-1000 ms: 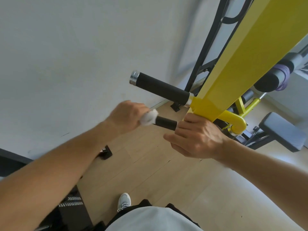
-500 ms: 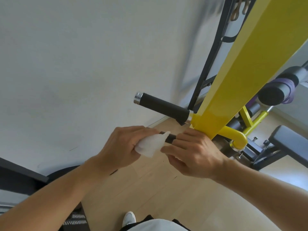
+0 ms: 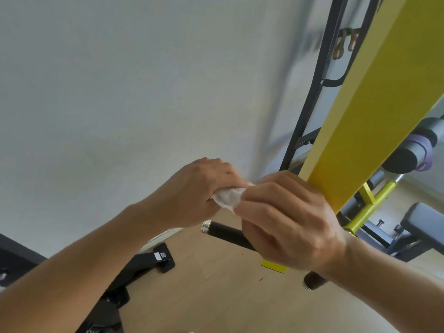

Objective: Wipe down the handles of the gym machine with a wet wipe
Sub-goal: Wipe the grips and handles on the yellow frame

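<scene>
Wet wipe: white, crumpled into a wad, pinched between your two hands in the middle of the view, just above the lower black handle and left of the yellow beam.

Left hand: yours, fingers curled closed around the left side of the wipe, knuckles up.

Right hand: yours, fingertips touching the right edge of the wipe; fingers bent, and whether they also grip the bar hidden behind them you cannot tell from this angle.

Lower black handle: foam-covered bar with a silver end cap, pointing left, its inner end passing under your right hand. Neither hand's palm shows on its visible length.

Second black handle end: short dark stub showing below your right wrist.

Yellow beam: broad painted machine arm running from upper right down to your right hand.

Black frame tubes: behind the beam, against the white wall.

Padded roller: dark, with a purple band looped on it, right of the beam.

Padded bench: dark, lower right.

Wood floor: light planks, with a black machine foot at left.
</scene>
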`<state>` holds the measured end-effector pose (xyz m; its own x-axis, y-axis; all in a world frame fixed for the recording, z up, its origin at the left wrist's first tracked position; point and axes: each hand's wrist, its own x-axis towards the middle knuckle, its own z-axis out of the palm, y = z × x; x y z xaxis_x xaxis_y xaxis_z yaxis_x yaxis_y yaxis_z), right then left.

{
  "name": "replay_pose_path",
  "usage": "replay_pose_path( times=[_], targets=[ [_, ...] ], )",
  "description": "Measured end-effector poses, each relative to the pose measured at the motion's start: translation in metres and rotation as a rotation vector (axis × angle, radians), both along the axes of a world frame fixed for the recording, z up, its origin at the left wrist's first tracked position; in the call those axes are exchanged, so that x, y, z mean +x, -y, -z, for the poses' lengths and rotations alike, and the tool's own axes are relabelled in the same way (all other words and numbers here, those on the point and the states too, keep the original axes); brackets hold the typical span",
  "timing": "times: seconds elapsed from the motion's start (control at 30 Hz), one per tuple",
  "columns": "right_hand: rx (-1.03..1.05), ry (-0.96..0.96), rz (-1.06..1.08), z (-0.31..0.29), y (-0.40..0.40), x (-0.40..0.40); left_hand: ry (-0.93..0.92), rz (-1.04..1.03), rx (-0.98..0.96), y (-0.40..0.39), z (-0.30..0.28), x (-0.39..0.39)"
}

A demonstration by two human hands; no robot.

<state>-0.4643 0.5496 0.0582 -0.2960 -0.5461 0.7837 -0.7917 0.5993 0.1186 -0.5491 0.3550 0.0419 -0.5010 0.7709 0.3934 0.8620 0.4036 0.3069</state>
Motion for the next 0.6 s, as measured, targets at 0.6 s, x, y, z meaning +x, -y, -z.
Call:
replay_pose_path(
  times=[0.6],
  targets=[
    [-0.093, -0.072, -0.051, 0.011, -0.011, -0.021, -0.108, -0.208, -0.160, -0.008, -0.021, -0.016]
  ],
)
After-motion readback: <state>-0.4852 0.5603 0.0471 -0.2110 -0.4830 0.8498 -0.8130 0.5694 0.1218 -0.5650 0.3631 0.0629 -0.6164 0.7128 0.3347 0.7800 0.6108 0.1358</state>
